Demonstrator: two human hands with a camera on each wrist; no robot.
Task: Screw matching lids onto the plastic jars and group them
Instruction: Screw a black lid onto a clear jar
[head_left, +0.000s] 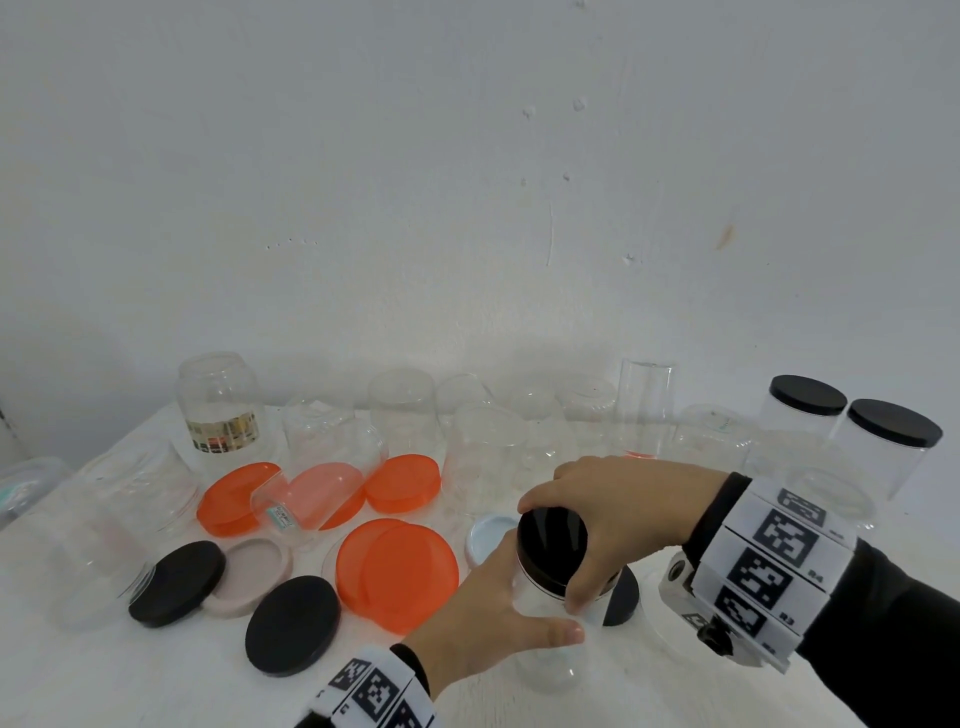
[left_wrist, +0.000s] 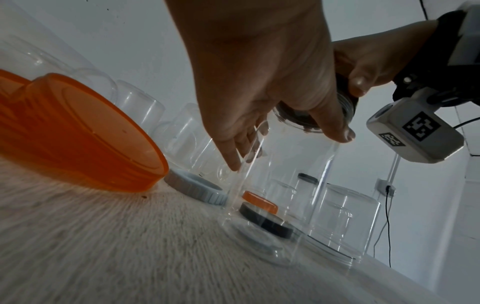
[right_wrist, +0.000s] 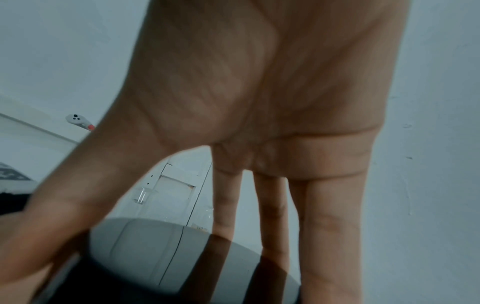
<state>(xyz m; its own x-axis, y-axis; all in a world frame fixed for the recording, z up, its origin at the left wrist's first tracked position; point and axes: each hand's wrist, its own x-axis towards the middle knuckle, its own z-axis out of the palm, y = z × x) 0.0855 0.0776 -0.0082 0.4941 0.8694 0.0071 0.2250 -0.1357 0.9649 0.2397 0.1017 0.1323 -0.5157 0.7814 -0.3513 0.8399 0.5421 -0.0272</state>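
Observation:
A clear plastic jar (head_left: 545, 649) stands upright on the white table near its front. My left hand (head_left: 498, 618) grips the jar's body (left_wrist: 280, 185) from the left, thumb across its front. My right hand (head_left: 618, 509) comes from above and grips the black lid (head_left: 553, 545) sitting on the jar's mouth, fingers and thumb curled round its rim. In the right wrist view the glossy black lid (right_wrist: 155, 257) lies under my fingers (right_wrist: 330, 236). In the left wrist view the black lid (left_wrist: 311, 117) shows through the jar's neck.
Loose lids lie left of the jar: several orange lids (head_left: 397, 566), two black lids (head_left: 293, 626), a beige lid (head_left: 254, 571), a pale blue lid (head_left: 488, 535). Another black lid (head_left: 623, 597) lies behind the jar. Several open clear jars (head_left: 483, 457) line the wall. Two black-lidded jars (head_left: 883, 447) stand at right.

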